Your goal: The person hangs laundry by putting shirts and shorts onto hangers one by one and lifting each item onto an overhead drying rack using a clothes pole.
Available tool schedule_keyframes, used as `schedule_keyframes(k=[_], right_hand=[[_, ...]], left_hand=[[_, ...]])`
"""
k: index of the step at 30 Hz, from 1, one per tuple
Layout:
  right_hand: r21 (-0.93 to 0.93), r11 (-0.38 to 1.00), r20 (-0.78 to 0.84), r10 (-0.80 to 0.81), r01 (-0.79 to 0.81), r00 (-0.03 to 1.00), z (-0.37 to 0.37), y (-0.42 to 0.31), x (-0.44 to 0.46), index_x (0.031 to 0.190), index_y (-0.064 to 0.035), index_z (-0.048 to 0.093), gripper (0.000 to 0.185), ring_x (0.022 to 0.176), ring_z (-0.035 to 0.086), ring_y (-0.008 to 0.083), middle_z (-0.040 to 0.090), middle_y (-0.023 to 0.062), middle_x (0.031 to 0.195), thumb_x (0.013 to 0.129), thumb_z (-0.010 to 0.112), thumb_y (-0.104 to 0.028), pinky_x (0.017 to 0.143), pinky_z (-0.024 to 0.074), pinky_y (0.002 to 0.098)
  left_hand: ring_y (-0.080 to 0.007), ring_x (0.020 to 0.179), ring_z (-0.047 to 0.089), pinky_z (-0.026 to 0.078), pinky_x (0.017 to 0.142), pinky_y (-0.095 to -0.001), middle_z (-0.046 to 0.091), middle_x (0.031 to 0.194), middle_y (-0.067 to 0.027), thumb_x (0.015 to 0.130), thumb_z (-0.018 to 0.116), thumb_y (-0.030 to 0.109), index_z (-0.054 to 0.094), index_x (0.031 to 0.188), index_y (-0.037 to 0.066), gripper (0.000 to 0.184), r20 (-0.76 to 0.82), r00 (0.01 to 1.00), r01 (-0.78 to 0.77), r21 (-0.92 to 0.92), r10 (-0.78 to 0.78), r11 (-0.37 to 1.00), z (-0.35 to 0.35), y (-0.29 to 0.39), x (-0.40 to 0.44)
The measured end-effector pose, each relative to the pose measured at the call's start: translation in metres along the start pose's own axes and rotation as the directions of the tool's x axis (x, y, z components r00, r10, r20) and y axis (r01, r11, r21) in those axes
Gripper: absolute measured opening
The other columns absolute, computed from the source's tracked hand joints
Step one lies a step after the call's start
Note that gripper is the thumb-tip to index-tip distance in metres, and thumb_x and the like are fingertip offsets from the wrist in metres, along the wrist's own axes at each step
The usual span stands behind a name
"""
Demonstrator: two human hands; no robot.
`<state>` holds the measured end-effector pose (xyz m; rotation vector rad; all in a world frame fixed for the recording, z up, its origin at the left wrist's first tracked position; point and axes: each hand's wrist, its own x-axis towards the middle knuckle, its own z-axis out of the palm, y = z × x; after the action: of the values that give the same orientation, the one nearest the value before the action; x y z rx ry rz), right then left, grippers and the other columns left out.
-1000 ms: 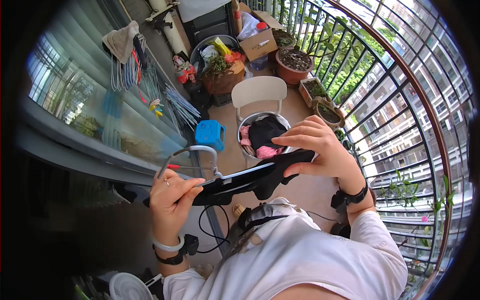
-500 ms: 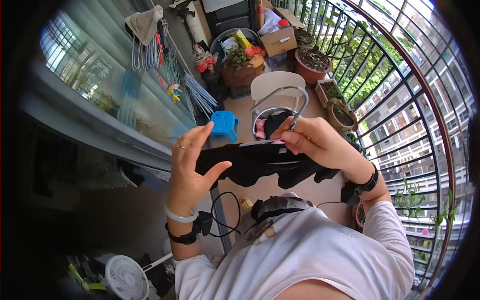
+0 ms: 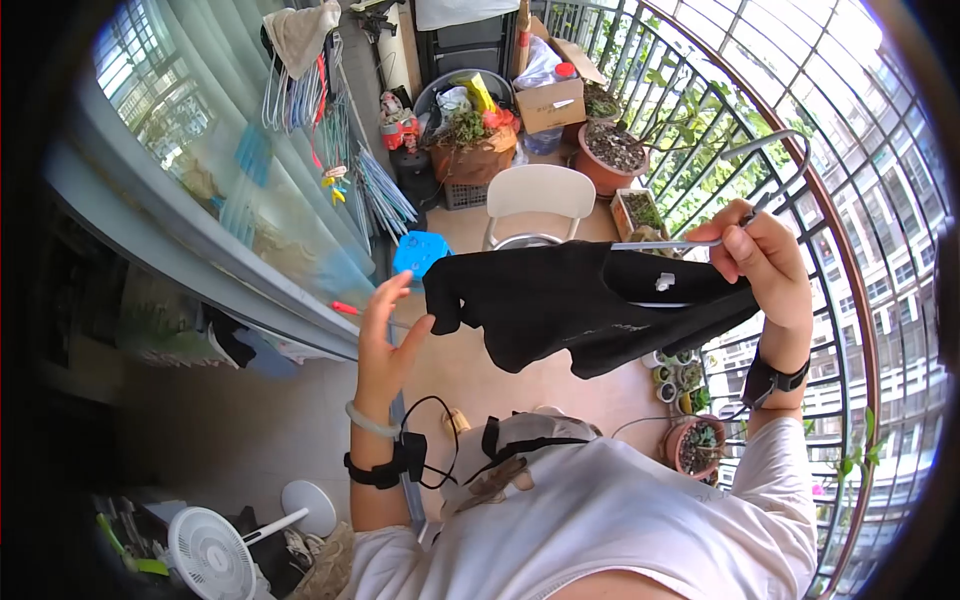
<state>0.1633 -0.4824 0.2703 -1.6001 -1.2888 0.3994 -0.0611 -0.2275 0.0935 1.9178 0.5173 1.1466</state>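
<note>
My right hand (image 3: 765, 255) is closed on a grey hanger (image 3: 665, 244) just below its hook, which points up and to the right. A black garment (image 3: 540, 305) hangs on the hanger and stretches across the middle of the view, a small white tag at its opening. My left hand (image 3: 388, 330) has its fingers spread beside the garment's left end and holds nothing. Behind the garment stands a cream chair (image 3: 540, 192); the basin at its seat is mostly hidden.
A blue stool (image 3: 420, 252) is beyond my left hand. Hangers (image 3: 385, 190) lean by the window at left. Potted plants (image 3: 612, 150) line the railing (image 3: 840, 260) at right. A cardboard box (image 3: 550, 104) stands at the back, a white fan (image 3: 212, 552) at lower left.
The hanger passed from my left hand to my right, then moved right and up with the garment. My left hand came off it and stays spread. The view has shifted.
</note>
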Motion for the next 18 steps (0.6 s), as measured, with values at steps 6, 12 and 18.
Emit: schedule_keyframes(k=[6,12,18], right_hand=[[-0.002,1.0,-0.075,-0.01,0.01,0.997,-0.013,0.015,-0.006,0.086,0.004,0.054,0.019,0.059,0.038,0.0058,0.056,0.0065,0.084,0.094,0.044,-0.011,0.054,0.0322,0.0194],[0.02,0.998,-0.073,0.055,-0.054,0.996,-0.015,0.023,-0.005,0.092,0.0039,0.056,0.026,0.058,0.034,0.0041,0.047,-0.0004,0.071,0.095,0.042,-0.018,0.052,0.0285,0.0184],[-0.095,0.994,-0.184,0.027,-0.045,0.982,-0.046,-0.003,0.02,0.094,0.0008,0.059,0.034,0.049,0.029,0.0021,0.034,-0.007,0.055,0.095,0.043,-0.029,0.046,0.0206,0.0189]], left_hand=[[-0.0154,0.091,0.055,0.041,0.082,-0.0267,0.06,0.097,-0.007,0.08,0.063,0.003,0.058,0.091,-0.001,0.012,0.032,0.996,0.092,-0.268,-0.087,0.959,0.007,-0.021,-0.002],[-0.0095,0.076,0.048,0.039,0.07,-0.0213,0.051,0.082,-0.0018,0.082,0.062,0.002,0.055,0.087,0.0,0.009,0.014,0.996,0.087,-0.199,-0.085,0.976,0.002,-0.004,0.013],[-0.0096,0.072,0.05,0.039,0.064,-0.022,0.053,0.082,0.001,0.078,0.067,0.009,0.057,0.09,0.002,0.017,0.112,0.989,0.127,-0.248,-0.101,0.961,-0.007,-0.014,0.018]])
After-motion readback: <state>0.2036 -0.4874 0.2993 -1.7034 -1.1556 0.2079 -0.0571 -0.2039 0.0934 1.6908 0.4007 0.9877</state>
